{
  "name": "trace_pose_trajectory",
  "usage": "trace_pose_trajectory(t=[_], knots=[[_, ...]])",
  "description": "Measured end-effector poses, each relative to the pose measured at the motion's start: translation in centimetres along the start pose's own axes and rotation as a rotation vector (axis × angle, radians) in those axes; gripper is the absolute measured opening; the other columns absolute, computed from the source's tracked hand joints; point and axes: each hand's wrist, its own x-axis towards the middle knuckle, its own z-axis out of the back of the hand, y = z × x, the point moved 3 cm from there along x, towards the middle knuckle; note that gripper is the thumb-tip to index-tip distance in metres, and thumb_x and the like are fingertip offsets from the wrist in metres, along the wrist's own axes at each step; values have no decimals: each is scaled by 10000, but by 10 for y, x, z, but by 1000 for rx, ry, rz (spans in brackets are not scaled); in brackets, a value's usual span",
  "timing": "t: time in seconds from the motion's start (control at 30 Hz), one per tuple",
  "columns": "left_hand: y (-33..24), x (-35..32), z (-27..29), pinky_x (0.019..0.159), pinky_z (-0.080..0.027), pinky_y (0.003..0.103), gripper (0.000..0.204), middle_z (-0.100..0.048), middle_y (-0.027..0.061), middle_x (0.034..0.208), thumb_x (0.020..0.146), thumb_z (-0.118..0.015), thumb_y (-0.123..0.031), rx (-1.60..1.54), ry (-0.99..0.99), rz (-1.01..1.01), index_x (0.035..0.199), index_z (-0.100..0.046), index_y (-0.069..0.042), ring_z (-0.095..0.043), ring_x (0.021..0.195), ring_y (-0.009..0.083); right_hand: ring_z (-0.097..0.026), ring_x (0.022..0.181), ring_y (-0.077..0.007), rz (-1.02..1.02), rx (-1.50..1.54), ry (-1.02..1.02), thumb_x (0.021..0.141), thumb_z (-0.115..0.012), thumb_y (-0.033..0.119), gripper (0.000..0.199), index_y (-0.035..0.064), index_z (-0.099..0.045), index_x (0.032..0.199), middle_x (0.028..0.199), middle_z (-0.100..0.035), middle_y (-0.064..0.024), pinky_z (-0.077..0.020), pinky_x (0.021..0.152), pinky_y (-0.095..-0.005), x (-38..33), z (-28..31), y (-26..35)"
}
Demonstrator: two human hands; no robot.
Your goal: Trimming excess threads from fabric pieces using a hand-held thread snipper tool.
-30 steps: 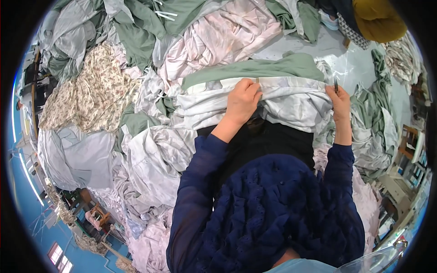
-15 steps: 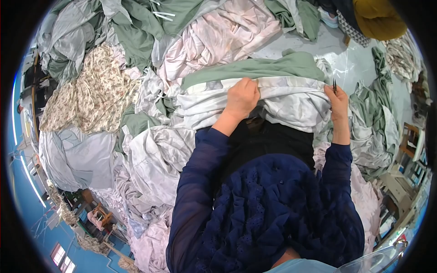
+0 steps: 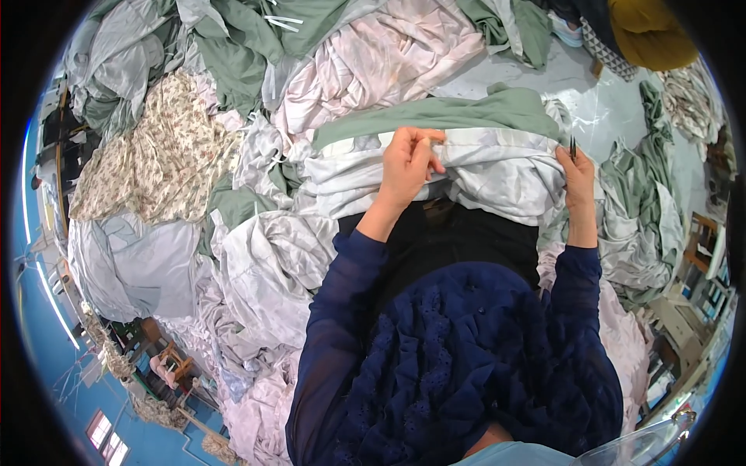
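Left hand grip: the left hand (image 3: 408, 161) is closed, fingers curled over and pinching the upper edge of the white sheet (image 3: 497, 167), right where a sage-green band (image 3: 435, 116) runs along it.
Right hand grip: the right hand (image 3: 576, 172) is closed on the same edge farther along, with a thin dark tool (image 3: 573, 147) standing up between the fingers (too small to tell what kind; it looks like a fine pair of snips or tweezers).
Where the sheet is: bunched across the person's lap, stretched between the two hands, its green band on the far side.
Change over the last second: the left hand has slid a little toward the right hand along the edge, while the right hand has stayed put; the span of edge held taut between them is now shorter.
What that suggests: by my judgement the hands are working along the hem bit by bit, and this stretch is the one in hand.
Around: a floral cloth (image 3: 148, 163) lies to the left, pale pink cloth (image 3: 373, 54) beyond the sheet, grey-green cloth (image 3: 645, 202) heaped at the right, a mustard bundle (image 3: 649, 31) at the top right.
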Motion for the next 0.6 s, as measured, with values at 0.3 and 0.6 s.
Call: trace_pose_trajectory(t=[0.3,0.6], knots=[[-9,12,4,497,-461,417,85,-579,134,637,874,-529,-27,900,69,-502,915,-463,-61,-601,581,351,-515,691,-23,39,-31,37,907,-705,147,92,64,-669,892,796,-623,65,-389,631,-190,-2,-2,1],[-3,3,40,473,-451,436,152,-573,114,629,781,-538,-13,1165,110,-608,913,-475,-55,-615,581,338,-487,696,-18,103,-56,-5,904,-702,129,91,48,-663,890,784,-601,69,-374,629,-194,-2,-6,-3]])
